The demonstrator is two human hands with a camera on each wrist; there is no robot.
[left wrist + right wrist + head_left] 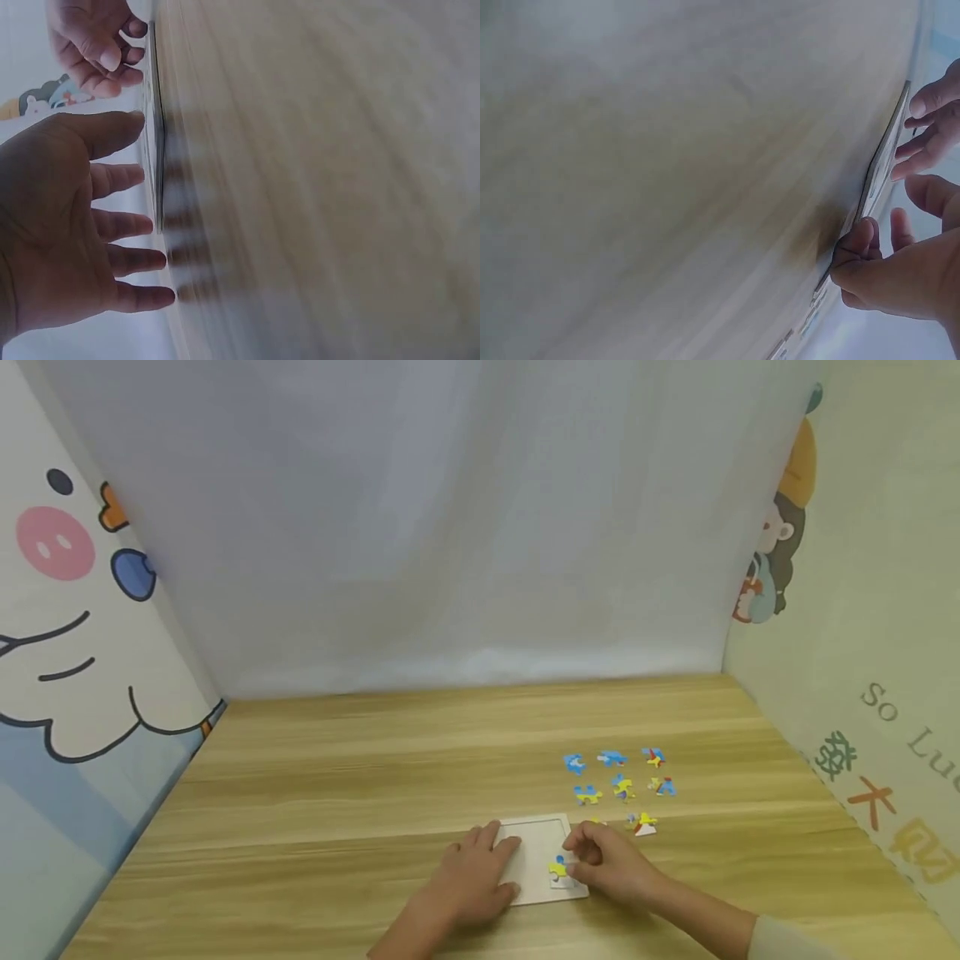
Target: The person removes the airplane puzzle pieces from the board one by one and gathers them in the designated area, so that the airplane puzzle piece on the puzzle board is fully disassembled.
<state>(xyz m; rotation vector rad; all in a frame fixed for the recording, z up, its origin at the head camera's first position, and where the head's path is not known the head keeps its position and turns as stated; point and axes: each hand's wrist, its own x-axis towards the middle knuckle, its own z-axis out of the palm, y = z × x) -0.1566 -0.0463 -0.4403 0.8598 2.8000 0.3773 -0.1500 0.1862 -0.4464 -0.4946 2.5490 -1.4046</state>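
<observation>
A shallow light-coloured puzzle tray (531,835) lies flat on the table. My left hand (474,878) rests along its left side, fingers spread and fairly straight, as the left hand (75,225) also shows in the left wrist view. In the tray's lower right corner sits a yellow, blue and white jigsaw piece (558,872). My right hand (611,862) is at the tray's right edge, its thumb tip beside or touching that piece. Index finger and thumb stand apart. In the right wrist view the right hand (900,266) has loosely bent fingers; the piece is hidden there.
Several loose jigsaw pieces (622,785) lie in rough rows beyond the tray to the right, some close to my right hand. Wood-grain table (337,777) extends around the tray. A pale curtain (450,568) hangs behind, with printed cloths (862,652) at the sides.
</observation>
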